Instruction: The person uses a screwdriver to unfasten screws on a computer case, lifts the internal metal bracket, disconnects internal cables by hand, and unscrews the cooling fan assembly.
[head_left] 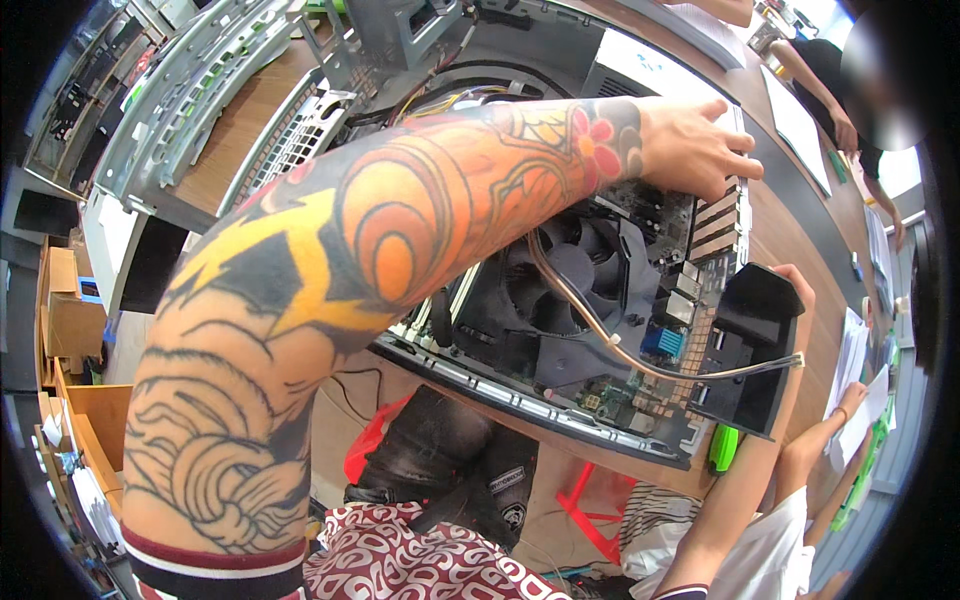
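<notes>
Both hands [700,145] [795,285] on open computer case [600,400], right gripping black shroud [750,350].

Brown cardboard boxes [72,325], far left.

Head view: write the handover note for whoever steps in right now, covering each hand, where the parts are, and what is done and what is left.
Left hand: reaches across the open computer case, fingers resting on the far edge of the motherboard; whether it grips anything cannot be told.
Right hand: mostly hidden, fingertips holding the black plastic shroud at the case's right end.
Parts: cooling fan and copper heat pipe sit on the board; a green-handled tool lies by the case edge.
Done: case is open, the shroud tilted up.
Left: shroud not yet clear; fan and board in place.
</notes>
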